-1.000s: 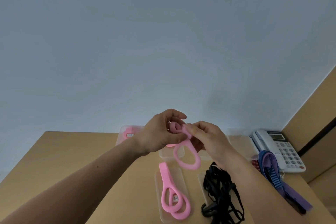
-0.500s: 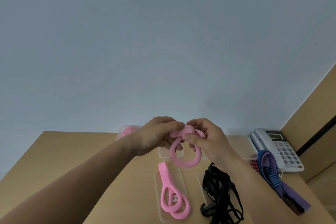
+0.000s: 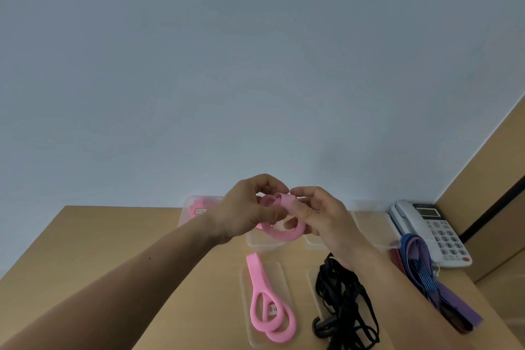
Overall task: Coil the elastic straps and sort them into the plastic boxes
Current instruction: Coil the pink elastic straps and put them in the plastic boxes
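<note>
A pale blue-grey wall (image 3: 255,65) fills most of the view above a light wooden tabletop (image 3: 113,236). A brown panel (image 3: 497,179) closes the corner just right of a white push-button desk telephone (image 3: 434,233), which stands at the table's far right edge.

Well left of the telephone and raised above the table, the left hand (image 3: 244,213) and the right hand (image 3: 321,216) meet around a soft pink elastic strap (image 3: 281,234). The left fingers curl round its coiled upper part, and the right thumb and forefinger pinch the folded end, with a loop hanging below.

Left of the telephone along the wall stand clear plastic boxes (image 3: 366,224). The farthest box (image 3: 187,216) holds a coiled pink strap.

Touching the telephone's near left side lies a bundle of purple and blue flat straps (image 3: 420,264). Further left and nearer the person is a tangle of black straps (image 3: 341,298), then a second pink strap (image 3: 267,301), loosely looped on a clear plastic lid (image 3: 277,278).
</note>
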`<state>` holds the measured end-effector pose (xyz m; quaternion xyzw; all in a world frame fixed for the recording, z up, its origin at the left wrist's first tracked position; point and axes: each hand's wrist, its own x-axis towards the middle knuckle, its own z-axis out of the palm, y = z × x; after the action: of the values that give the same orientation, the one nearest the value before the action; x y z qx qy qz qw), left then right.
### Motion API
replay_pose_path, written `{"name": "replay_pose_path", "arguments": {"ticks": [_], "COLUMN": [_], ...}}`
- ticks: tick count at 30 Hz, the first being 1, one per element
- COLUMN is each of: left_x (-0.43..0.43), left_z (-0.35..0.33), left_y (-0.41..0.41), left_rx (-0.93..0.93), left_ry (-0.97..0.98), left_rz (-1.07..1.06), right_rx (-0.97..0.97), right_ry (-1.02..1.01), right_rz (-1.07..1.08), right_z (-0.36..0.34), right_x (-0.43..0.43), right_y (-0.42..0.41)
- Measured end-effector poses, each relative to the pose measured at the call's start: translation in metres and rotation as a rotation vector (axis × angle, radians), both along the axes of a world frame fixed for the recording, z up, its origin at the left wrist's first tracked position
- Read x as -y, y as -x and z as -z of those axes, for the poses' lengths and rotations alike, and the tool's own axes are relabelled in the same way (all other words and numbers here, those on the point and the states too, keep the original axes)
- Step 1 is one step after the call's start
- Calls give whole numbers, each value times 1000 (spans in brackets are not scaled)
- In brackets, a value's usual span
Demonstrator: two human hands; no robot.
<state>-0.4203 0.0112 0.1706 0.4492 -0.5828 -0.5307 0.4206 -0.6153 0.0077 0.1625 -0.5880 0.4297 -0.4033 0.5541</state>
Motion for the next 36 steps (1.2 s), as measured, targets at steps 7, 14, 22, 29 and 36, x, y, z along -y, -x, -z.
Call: {"name": "replay_pose_path", "arguments": {"ticks": [7, 14, 22, 29, 36], "left_x": [-4, -7, -8, -12, -11], "left_z": [0, -7, -8, -6, 1], "left_y": [4, 0, 6, 4, -8], "left_rx": [116, -1, -25, -9, 52], "left_ry": [156, -66, -148, 22, 26], "left_rz": [27, 90, 73, -59, -54], "right_rx": [-48, -25, -66, 19, 0], "right_ry": [49, 117, 164, 92, 138], "right_rz": [44, 41, 33, -12, 33], "right_z": [-3, -6, -1, -6, -6], "right_x": [0, -3, -6, -6, -3], "right_y": [-1, -2, 0, -2, -11]}}
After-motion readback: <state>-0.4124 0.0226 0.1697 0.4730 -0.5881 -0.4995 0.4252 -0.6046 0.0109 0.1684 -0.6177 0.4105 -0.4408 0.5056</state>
